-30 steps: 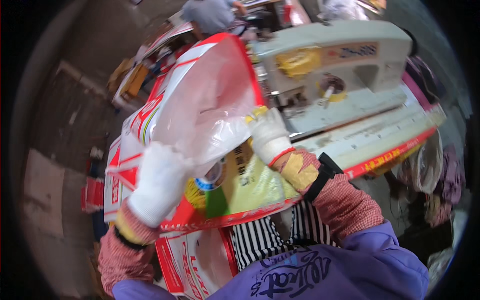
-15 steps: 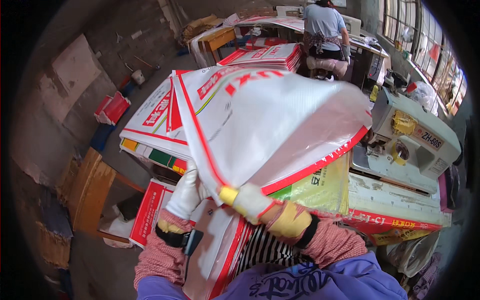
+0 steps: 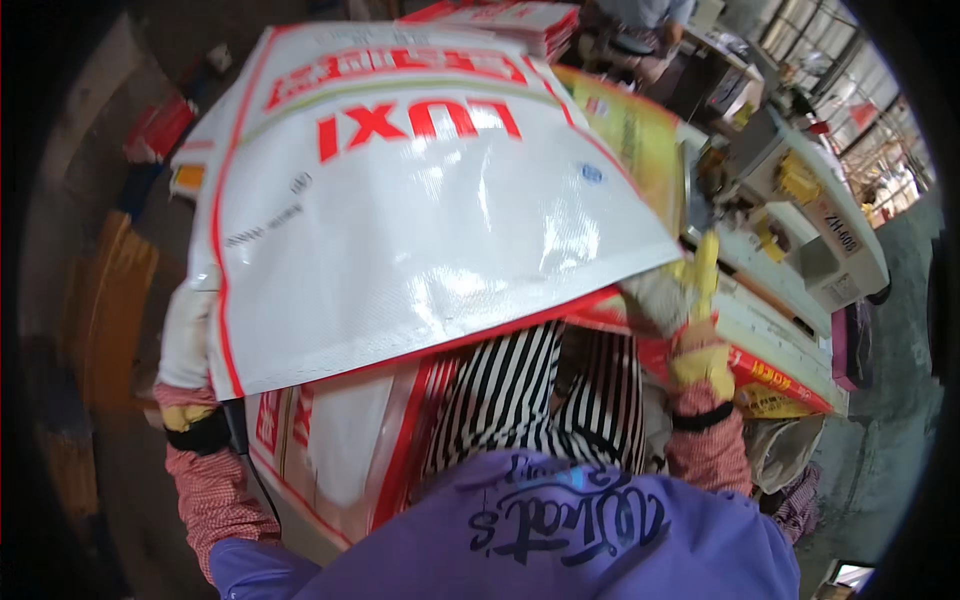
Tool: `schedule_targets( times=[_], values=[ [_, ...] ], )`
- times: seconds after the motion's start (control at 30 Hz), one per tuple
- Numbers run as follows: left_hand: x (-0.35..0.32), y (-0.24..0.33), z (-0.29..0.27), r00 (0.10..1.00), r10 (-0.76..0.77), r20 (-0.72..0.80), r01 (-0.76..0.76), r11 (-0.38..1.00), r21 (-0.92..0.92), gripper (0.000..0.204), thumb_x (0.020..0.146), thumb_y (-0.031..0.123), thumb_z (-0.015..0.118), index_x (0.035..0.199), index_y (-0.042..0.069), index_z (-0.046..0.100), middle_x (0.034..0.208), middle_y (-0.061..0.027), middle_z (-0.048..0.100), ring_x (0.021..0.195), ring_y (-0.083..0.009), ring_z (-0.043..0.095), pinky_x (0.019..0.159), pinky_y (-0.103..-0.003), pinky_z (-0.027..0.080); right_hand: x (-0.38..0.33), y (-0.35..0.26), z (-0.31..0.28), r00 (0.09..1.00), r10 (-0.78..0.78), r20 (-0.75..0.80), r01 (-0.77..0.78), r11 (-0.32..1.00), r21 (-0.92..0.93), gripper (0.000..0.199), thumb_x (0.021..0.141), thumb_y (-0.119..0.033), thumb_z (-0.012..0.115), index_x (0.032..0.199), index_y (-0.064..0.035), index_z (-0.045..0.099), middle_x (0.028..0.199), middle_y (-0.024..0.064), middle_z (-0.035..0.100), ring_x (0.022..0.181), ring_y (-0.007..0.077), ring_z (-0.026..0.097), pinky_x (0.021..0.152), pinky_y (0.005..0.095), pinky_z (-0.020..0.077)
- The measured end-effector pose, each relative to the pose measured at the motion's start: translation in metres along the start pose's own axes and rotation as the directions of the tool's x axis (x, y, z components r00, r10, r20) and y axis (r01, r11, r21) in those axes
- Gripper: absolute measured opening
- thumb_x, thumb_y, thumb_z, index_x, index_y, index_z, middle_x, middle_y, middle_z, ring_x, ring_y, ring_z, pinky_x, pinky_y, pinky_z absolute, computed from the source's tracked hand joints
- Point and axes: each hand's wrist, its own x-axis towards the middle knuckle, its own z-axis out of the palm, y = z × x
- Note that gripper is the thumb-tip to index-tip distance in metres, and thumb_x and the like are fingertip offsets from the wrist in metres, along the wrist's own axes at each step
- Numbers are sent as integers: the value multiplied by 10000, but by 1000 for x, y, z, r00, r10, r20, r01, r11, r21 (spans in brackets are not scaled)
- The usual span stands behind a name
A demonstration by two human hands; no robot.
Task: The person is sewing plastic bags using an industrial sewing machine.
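Note:
A large white woven plastic sack [image 3: 440,215] with red borders and red lettering is spread flat in front of me. My left hand [image 3: 188,335], in a white glove, is closed on its near left edge, with the fingers partly hidden by the sack. At the near right corner my right hand [image 3: 660,300] grips the same sack. That glove is off-white, and one finger with a yellow covering sticks up. Below the sack's near edge lies another red-and-white sack [image 3: 340,450], partly over my lap beside my striped trousers.
A pale industrial sewing machine [image 3: 825,215] stands on a table to the right. A yellow printed sack [image 3: 630,130] lies between it and the spread sack. Further off are stacked sacks [image 3: 550,30] and a seated person [image 3: 640,25]. Wooden boards [image 3: 110,330] stand at left.
My hands have moved apart, the left one leftward and the right one rightward. The sack, lifted and folded over before, now lies spread between them. The view has tilted down.

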Motion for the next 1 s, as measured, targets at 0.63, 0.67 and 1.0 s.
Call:
schedule_targets(
  times=[0.63, 0.67, 1.0],
  values=[
    [-337, -308, -24, 346, -760, -550, 461, 648, -606, 492, 939, 416, 482, 1204, 2, 508, 1095, -121, 610, 949, -267, 611, 803, -428, 505, 92, 339, 15, 449, 869, 206, -788, 494, -368, 291, 883, -374, 535, 864, -96, 616, 778, 113, 633, 673, 275, 566, 584, 393, 463],
    [-337, -324, -22, 363, -676, -642, 545, 712, -443, 465, 943, 395, 475, 1164, -11, 524, 1041, -117, 617, 906, -265, 615, 772, -424, 505, 99, 344, 9, 441, 869, 224, -806, 493, -327, 296, 888, -372, 528, 858, -92, 620, 766, 117, 636, 655, 276, 568, 571, 391, 462],
    [-296, -347, -2, 422, -73, -904, 832, 427, 354, 465, 922, 396, 507, 863, -62, 562, 779, -261, 626, 745, -429, 610, 686, -477, 483, 138, 392, -47, 738, 601, -307, -646, 761, -61, 291, 883, -374, 543, 727, -131, 579, 597, 43, 567, 526, 249, 535, 494, 400, 427]
  ],
)
